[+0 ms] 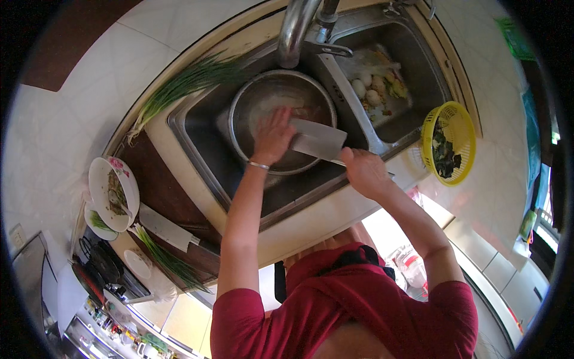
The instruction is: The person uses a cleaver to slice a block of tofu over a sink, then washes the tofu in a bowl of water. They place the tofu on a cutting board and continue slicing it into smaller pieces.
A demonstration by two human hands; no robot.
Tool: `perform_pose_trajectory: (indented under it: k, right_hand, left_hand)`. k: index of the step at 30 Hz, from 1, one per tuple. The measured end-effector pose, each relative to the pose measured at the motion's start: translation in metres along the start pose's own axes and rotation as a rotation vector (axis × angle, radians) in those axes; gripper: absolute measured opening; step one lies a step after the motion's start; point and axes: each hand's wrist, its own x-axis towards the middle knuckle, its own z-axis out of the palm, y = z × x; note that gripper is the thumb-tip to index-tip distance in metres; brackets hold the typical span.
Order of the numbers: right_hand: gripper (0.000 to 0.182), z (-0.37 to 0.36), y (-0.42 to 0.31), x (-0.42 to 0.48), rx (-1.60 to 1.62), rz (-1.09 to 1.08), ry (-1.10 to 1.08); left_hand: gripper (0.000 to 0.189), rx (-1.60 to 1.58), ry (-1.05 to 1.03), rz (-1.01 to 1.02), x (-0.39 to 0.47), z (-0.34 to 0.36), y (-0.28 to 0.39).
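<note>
My right hand (365, 172) grips the handle of a kitchen cleaver (319, 138). The broad steel blade reaches left over a round metal basin (233, 121) in the larger sink bowl. My left hand (274, 137), with a bracelet at the wrist, is over the basin beside the blade's far end. Its fingers are stretched out and hold nothing; whether they touch the blade or the water is not clear. The basin seems to contain water. Above its far rim hangs the faucet spout (292, 45).
In the smaller sink bowl (421, 58), eggshells (373, 96) and scraps lie on plastic. A yellow basket (470, 139) holds dark leaves. Left are scallions (188, 80), a second cleaver (163, 224) on a dark board (157, 179), more scallions (168, 258) and a flowered bowl (101, 179).
</note>
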Motion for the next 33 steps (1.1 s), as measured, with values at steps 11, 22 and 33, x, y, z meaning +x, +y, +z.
perform_pose_trajectory:
  k: [11,22,33]
  right_hand:
    - [0.017,-0.014,0.016,-0.025,0.059,0.172,0.082]
    - [0.037,0.005,0.006,-0.009,0.195,0.161,0.164]
    - [0.051,0.032,-0.033,0.013,0.162,0.039,0.167]
  left_hand:
    - [0.051,0.336,0.125,-0.083,0.018,0.064,-0.028]
    - [0.055,-0.642,-0.116,-0.748,0.0,0.041,-0.031]
    - [0.085,-2.768,0.179,0.071,-0.022,0.017,0.069]
